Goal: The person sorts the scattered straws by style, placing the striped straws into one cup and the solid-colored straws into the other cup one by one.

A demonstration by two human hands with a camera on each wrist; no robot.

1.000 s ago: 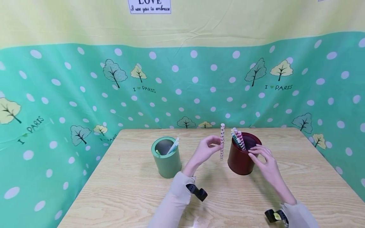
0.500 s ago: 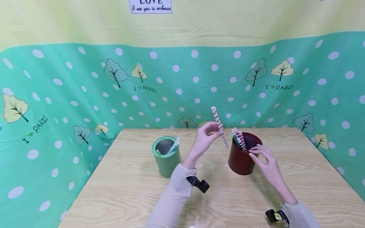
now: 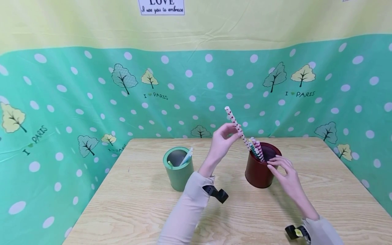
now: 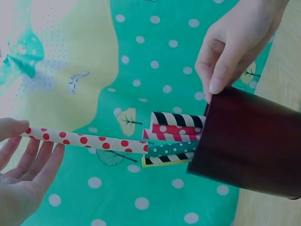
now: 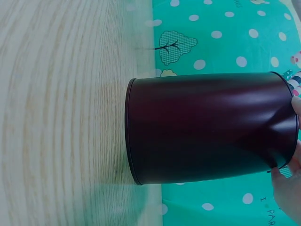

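Note:
My left hand [image 3: 221, 141] pinches a white paper straw with red dots [image 3: 233, 119] between thumb and fingers. The straw slants, its lower end close to the tops of several patterned straws [image 3: 257, 149] that stand in a dark red pen holder [image 3: 258, 175]. In the left wrist view those straws [image 4: 174, 141] show black, pink, green and yellow patterns at the holder's mouth. My right hand [image 3: 287, 175] grips the holder's near right rim with thumb and fingertips. The right wrist view is filled mostly by the holder's smooth wall [image 5: 207, 129], upright on the table.
A green pen holder [image 3: 180, 175] stands to the left, with light blue straws [image 3: 186, 157] and a short green one inside. Under everything lies a wooden table [image 3: 128, 204]. A dotted green and yellow curtain [image 3: 196, 85] hangs behind and at the sides.
The dotted straw was upright left of the red holder. My left hand has raised and tilted it, then brought its lower end rightward to the holder's mouth. The right hand stays on the rim.

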